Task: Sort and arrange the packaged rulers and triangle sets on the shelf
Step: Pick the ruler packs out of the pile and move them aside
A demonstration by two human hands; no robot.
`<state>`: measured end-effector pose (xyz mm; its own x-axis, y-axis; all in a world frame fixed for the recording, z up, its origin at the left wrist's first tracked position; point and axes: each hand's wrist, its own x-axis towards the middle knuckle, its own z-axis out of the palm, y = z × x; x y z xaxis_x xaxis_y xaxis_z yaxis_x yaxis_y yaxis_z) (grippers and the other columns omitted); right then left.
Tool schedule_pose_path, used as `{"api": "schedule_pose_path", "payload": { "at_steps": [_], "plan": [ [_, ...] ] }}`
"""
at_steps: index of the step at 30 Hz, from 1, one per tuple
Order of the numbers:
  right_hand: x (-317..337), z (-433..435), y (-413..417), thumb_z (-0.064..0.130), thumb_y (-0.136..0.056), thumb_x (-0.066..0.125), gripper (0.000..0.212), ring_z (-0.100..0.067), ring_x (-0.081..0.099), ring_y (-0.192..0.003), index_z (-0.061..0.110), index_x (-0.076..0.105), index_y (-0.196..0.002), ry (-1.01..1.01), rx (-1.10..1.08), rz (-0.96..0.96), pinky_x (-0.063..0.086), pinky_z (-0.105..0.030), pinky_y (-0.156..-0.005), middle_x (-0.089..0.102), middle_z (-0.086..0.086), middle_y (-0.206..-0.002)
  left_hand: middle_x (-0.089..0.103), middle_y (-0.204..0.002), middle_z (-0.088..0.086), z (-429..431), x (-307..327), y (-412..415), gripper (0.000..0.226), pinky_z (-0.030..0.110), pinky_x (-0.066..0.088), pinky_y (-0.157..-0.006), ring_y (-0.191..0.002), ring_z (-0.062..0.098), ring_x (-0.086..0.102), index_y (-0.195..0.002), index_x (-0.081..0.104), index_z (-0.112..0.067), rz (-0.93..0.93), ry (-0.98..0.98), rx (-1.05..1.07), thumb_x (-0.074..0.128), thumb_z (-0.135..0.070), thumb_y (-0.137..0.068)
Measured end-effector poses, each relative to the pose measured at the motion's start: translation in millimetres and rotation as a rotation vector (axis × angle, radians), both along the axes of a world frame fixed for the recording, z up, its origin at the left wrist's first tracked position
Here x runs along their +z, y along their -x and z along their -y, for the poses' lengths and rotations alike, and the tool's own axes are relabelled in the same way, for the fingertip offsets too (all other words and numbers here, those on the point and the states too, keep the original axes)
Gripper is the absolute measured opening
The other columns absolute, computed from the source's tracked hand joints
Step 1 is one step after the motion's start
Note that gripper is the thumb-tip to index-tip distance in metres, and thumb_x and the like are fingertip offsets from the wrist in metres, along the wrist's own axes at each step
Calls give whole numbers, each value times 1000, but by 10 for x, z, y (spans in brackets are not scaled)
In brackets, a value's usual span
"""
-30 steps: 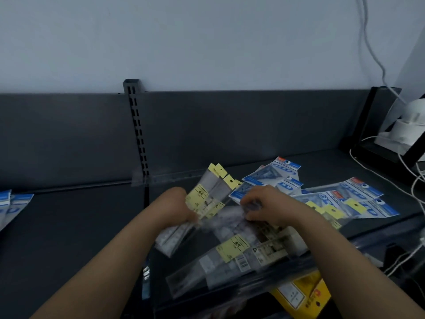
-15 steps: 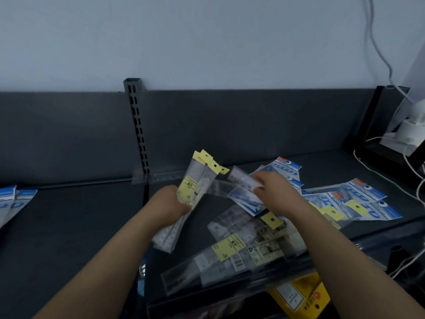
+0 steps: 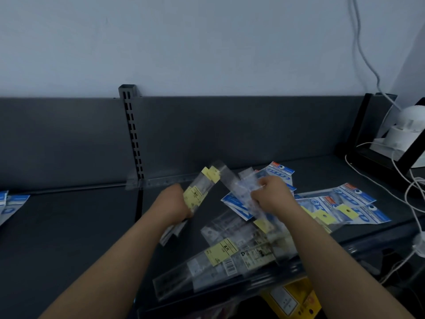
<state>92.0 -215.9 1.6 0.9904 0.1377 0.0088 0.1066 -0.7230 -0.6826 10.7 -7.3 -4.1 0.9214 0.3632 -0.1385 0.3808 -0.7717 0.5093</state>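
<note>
**Single ruler pack in right hand, angled against left-hand bundle**

Far out past the left hand, at the frame edge, two blue-headed packs point(image 3: 10, 204) lie flat on the shelf point(image 3: 69, 231).

Left hand point(image 3: 177, 202): fingers curled round a bundle of ruler packs point(image 3: 199, 192). The bundle's long axis runs from near-left up to far-right. Its yellow header tags are at the far end and its clear tails stick out below the fist.

Right hand point(image 3: 273, 199): pinches a single clear ruler pack point(image 3: 236, 185), blurred. Its long axis slopes the opposite way, far end leaning in toward the bundle's tags. The two tops are close; contact cannot be resolved.

Judgement: the next move is to lay this pack onto the bundle, so it must first swing parallel to it. The right hand carries, the left receives.

Below and between the wrists, a loose pile of ruler packs point(image 3: 230, 256) lies crosswise, nearer the right forearm. Beyond and to the right of the right hand, blue triangle sets point(image 3: 349, 203) overlap flat, unsorted
</note>
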Motion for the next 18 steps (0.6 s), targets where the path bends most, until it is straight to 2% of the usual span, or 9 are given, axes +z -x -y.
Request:
{"api": "schedule_pose_path", "payload": {
  "at_steps": [2,5,8,10,12,13,18],
  "plan": [
    [-71,-42,18,6,-87,55,32,-23,58,-74,0,58,-119,-22,19,-51,45,-28,-61,60,-10,-89,59,-94,0,-14,-3,16,34,21,37,-53,-75,10,51,-106,55,-12,40,73,15,74,-21,-79],
    [-91,-109,37,3,-89,51,42,-15,55,-67,9,52,-130,-118,65,-82,41,-25,-54,61,-5,-93,59,-82,-6,-60,41,68,28,20,38,-51,-70,6,53,-103,62,-14,128,255,69,75,-22,-80],
    [-29,-223,60,3,-88,54,34,-17,63,-76,12,58,-121,-277,87,-26,50,-29,-60,66,-2,-98,63,-82,-8,-103,86,162,24,16,40,-46,-69,5,57,-103,63,-15,221,430,106,74,-23,-83],
    [16,-361,93,6,-88,59,27,-20,65,-83,12,60,-114,-377,110,-17,56,-35,-71,67,-4,-97,68,-89,-6,-130,84,262,25,18,50,-56,-75,8,64,-104,62,-16,279,516,122,73,-24,-83],
    [24,-545,130,10,-88,62,23,-22,66,-88,14,60,-111,-430,152,-41,57,-40,-79,67,-5,-98,72,-96,-2,-172,56,378,25,35,57,-78,-85,15,69,-104,63,-17,335,629,161,74,-22,-82],
    [25,-647,159,13,-88,63,21,-22,66,-88,16,60,-108,-437,179,-56,57,-42,-80,67,-5,-97,73,-98,-1,-197,54,447,24,40,57,-83,-87,17,70,-104,63,-17,360,670,184,73,-20,-83],
    [24,-1172,361,15,-88,64,12,-20,69,-83,18,62,-99,-486,300,-140,59,-42,-78,70,-5,-93,73,-99,-3,-495,57,815,19,42,56,-85,-89,15,71,-105,63,-19,439,651,288,69,-19,-87]
  ]
}}
